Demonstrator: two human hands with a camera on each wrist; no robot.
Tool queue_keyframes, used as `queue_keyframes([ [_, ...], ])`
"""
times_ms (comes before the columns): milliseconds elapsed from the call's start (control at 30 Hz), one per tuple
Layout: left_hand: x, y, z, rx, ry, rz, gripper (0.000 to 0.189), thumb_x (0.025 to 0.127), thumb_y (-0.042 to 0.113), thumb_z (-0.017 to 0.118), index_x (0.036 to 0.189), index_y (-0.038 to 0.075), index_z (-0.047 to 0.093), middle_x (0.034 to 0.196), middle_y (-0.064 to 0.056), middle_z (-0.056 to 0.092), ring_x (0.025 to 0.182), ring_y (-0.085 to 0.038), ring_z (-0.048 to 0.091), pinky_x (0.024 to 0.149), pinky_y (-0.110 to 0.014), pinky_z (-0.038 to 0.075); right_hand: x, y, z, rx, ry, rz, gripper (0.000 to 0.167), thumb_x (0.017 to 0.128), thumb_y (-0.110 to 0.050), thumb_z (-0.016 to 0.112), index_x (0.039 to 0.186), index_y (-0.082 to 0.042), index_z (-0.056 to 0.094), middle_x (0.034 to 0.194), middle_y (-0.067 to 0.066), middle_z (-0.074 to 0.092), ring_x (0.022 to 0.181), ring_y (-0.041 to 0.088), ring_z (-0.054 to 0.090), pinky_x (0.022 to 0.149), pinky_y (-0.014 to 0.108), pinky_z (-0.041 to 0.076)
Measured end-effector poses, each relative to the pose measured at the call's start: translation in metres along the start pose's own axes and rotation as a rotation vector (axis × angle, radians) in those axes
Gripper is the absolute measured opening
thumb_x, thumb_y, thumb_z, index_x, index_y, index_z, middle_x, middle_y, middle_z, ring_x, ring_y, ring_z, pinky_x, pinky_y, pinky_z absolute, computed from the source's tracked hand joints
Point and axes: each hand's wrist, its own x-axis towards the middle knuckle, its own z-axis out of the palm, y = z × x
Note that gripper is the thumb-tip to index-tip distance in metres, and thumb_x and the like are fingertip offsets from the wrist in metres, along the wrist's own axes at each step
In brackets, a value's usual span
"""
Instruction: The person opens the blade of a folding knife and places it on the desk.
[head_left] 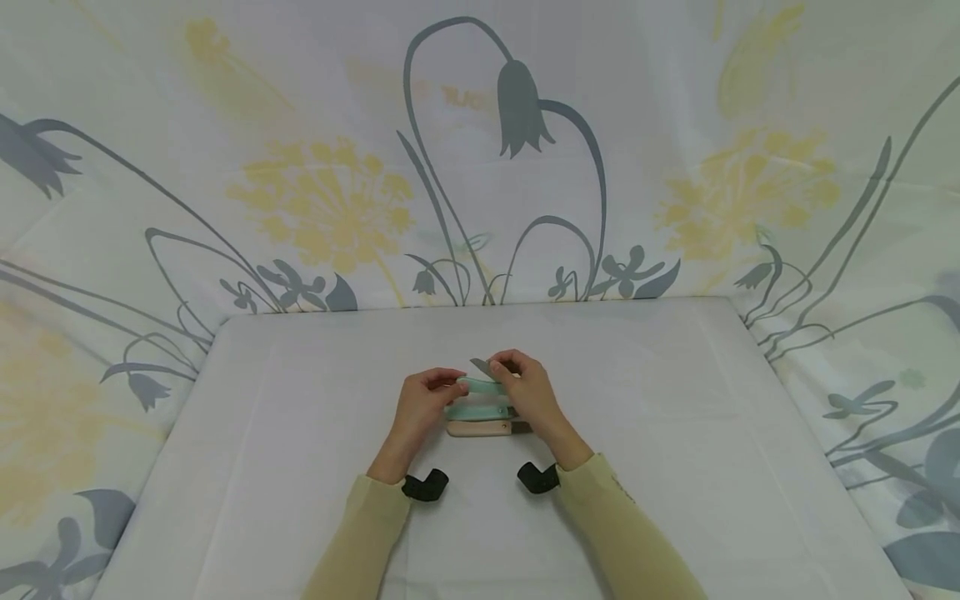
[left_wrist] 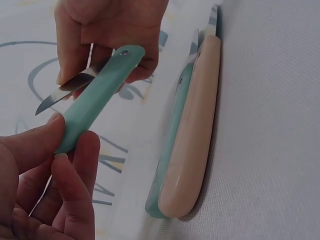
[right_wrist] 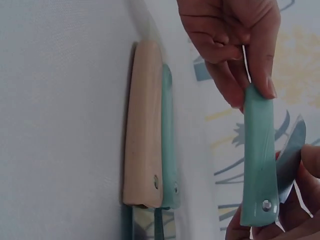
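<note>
A folding knife with a mint-green handle (left_wrist: pixel 100 97) is held up between both hands. My left hand (head_left: pixel 422 408) pinches the tail end of that handle between thumb and fingers. At the pivot end, my right hand (head_left: pixel 534 398) pinches the steel blade (right_wrist: pixel 293 150), which stands partly swung out at an angle from the handle. Below the hands lie two more knives side by side on the table: a second mint-green one (head_left: pixel 476 412) and, nearer me, a beige one (head_left: pixel 478 428). Both have their blades extended to the right, partly covered by the right hand in the head view.
A white cloth covers the table (head_left: pixel 300 517). Behind it and at both sides hangs a curtain (head_left: pixel 465 208) printed with grey and yellow flowers. Black wrist-camera mounts (head_left: pixel 427 485) sit on the inner side of each wrist, near the sleeves.
</note>
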Motion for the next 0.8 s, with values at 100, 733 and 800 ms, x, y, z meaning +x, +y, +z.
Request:
queue_keyframes([
  [100, 0.000, 0.001, -0.001, 0.017, -0.002, 0.012, 0.018, 0.088, 0.013, 0.077, 0.104, 0.005, 0.076, 0.089, -0.005, 0.073, 0.083, -0.023, 0.071, 0.071, -0.029, 0.052, 0.003, -0.002, -0.003, -0.068, -0.035, -0.093, 0.019, 0.098, -0.021, 0.066, 0.112, -0.009, 0.071, 0.106, 0.003, 0.070, 0.100, 0.020, 0.062, 0.089, 0.039, 0.048],
  [733, 0.000, 0.004, 0.001, 0.119, -0.025, 0.027, 0.018, 0.088, 0.017, 0.077, 0.103, 0.007, 0.078, 0.086, -0.003, 0.074, 0.078, -0.024, 0.067, 0.068, -0.030, 0.052, 0.005, -0.010, -0.004, -0.154, -0.072, -0.162, 0.011, 0.095, -0.012, 0.068, 0.103, -0.007, 0.074, 0.096, 0.002, 0.072, 0.090, 0.018, 0.064, 0.078, 0.035, 0.052],
  [800, 0.001, 0.003, 0.001, 0.115, -0.019, 0.028, 0.018, 0.088, 0.018, 0.077, 0.103, 0.007, 0.078, 0.083, -0.003, 0.074, 0.079, -0.024, 0.068, 0.069, -0.030, 0.052, 0.005, -0.011, -0.006, -0.139, -0.059, -0.160, 0.011, 0.095, -0.011, 0.068, 0.103, -0.006, 0.074, 0.095, 0.003, 0.072, 0.090, 0.019, 0.065, 0.079, 0.036, 0.052],
])
